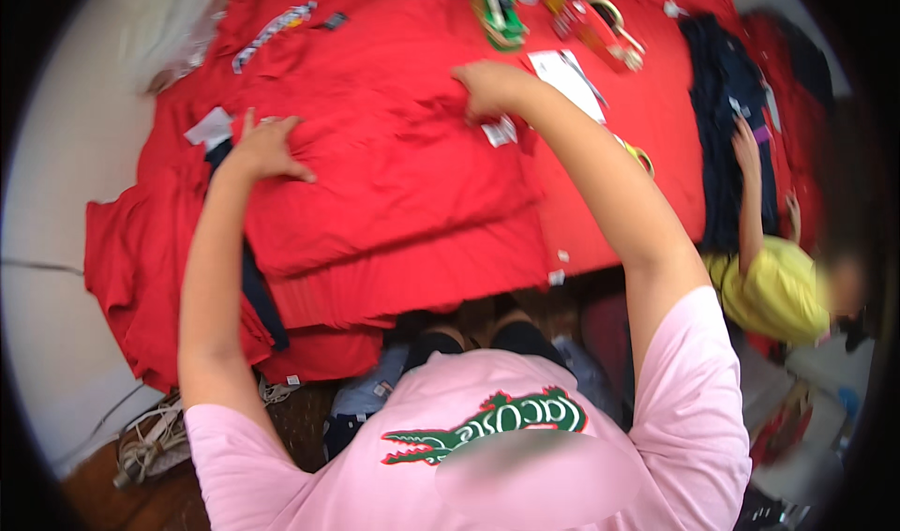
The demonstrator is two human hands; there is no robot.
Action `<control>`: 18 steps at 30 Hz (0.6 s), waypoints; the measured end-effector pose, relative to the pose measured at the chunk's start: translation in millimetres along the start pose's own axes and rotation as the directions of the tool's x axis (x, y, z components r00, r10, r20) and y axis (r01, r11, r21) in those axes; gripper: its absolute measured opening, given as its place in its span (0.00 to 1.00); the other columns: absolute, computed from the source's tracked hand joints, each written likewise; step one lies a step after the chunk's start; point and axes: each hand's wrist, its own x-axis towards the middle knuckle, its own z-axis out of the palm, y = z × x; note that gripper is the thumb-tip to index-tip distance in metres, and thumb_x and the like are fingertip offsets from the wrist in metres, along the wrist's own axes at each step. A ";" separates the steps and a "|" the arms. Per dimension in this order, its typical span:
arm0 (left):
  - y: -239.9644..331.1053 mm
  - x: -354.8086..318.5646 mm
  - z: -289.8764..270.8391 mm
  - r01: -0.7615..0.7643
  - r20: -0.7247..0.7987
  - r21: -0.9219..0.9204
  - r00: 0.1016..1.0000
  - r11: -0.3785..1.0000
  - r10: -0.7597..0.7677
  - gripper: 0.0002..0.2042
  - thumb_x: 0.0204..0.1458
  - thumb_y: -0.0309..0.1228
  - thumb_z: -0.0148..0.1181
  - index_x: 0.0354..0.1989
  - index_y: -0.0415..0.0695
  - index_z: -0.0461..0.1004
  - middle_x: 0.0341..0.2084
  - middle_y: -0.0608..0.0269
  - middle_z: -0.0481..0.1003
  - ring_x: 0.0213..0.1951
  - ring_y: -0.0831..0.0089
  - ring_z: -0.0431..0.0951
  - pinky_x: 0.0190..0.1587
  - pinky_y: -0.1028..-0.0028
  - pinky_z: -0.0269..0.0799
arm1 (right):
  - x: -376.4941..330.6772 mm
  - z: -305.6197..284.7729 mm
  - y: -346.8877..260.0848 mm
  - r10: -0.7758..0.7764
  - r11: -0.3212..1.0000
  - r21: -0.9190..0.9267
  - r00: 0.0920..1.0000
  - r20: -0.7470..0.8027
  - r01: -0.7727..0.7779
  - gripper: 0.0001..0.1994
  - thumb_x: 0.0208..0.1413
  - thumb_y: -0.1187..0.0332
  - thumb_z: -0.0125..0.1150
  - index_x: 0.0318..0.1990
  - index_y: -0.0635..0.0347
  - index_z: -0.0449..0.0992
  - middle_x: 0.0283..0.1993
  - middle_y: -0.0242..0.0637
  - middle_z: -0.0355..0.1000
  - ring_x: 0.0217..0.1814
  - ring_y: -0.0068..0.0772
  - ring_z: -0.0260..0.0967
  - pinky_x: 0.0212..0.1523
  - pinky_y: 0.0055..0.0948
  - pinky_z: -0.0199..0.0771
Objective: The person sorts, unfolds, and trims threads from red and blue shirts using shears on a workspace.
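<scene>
A broad red garment [375,194], probably a shirt, lies spread in front of me with soft creases across it. On its left part rests my left hand [270,149], thumb and fingers spread over the cloth. My right hand [492,90] is at the garment's upper right, its fingers curled down into the fabric and their tips partly hidden. Just below that hand, a small white label [501,132] shows on the red cloth. Beside my left hand, a white tag or paper [210,126] lies next to a strip of dark navy cloth [219,153].
More red garments [131,269] hang over the table's left edge. A white paper [567,83] with a pen, a yellow tape roll [641,160] and a green item [497,11] lie to the right. Farther right, a person in yellow [773,292] touches navy garments [722,137]. Cables [155,447] lie below left.
</scene>
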 end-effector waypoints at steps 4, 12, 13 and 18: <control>7.0 -26.6 -14.7 -0.234 -0.018 -0.227 0.971 0.945 0.237 0.38 0.33 0.35 0.76 0.59 0.39 0.73 0.47 0.39 0.79 0.54 0.44 0.78 0.66 0.55 0.66 | -44.3 3.9 5.4 -0.055 0.998 -0.008 0.968 -0.246 0.055 0.27 0.42 0.68 0.73 0.53 0.61 0.76 0.55 0.49 0.77 0.57 0.50 0.76 0.52 0.45 0.78; 88.2 -256.4 -10.7 -0.221 -0.124 -0.490 0.975 0.843 0.184 0.32 0.37 0.25 0.68 0.59 0.45 0.77 0.47 0.46 0.82 0.49 0.47 0.82 0.56 0.58 0.77 | -249.0 36.8 -58.9 -0.296 0.936 0.037 0.841 -0.453 0.350 0.13 0.43 0.78 0.62 0.39 0.56 0.73 0.40 0.41 0.70 0.45 0.50 0.74 0.39 0.48 0.75; 111.0 -278.6 6.2 -0.187 -0.041 -0.505 0.980 0.843 0.193 0.33 0.37 0.25 0.68 0.61 0.45 0.76 0.48 0.46 0.82 0.50 0.48 0.82 0.57 0.58 0.76 | -279.7 56.6 -63.0 -0.293 0.940 0.073 0.899 -0.327 0.333 0.14 0.42 0.76 0.63 0.39 0.57 0.74 0.41 0.42 0.70 0.47 0.50 0.74 0.42 0.47 0.77; 184.0 -363.5 184.4 0.149 0.519 -0.515 0.838 0.844 0.169 0.38 0.42 0.25 0.70 0.69 0.46 0.69 0.52 0.42 0.80 0.52 0.47 0.81 0.58 0.57 0.75 | -379.1 188.6 -59.5 -0.291 0.955 0.171 0.866 0.407 0.241 0.15 0.48 0.62 0.72 0.44 0.52 0.85 0.42 0.43 0.80 0.48 0.48 0.78 0.50 0.45 0.76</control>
